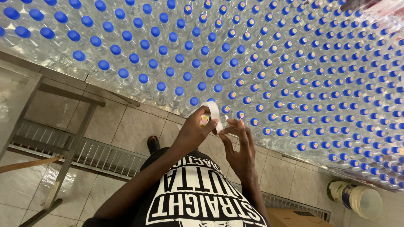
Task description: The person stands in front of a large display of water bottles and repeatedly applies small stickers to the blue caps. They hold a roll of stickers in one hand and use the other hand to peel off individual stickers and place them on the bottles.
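Both hands work a label roll beside the bottles.
Left grip (194, 131) pinches the white label roll (209, 114); right grip (240, 141) pinches its strip end, blue-capped bottles (261, 63) massed just beyond.

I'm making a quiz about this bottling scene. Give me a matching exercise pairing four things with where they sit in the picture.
Things:
1. white strip
2. bottles
3. bucket
4. floor grate

Places:
A. lower right, on the tiles
B. pinched between the left hand and the right hand
C. packed in rows across the top, blue caps up
D. lower left, set into the tiled floor

Pairs: 1-B, 2-C, 3-A, 4-D
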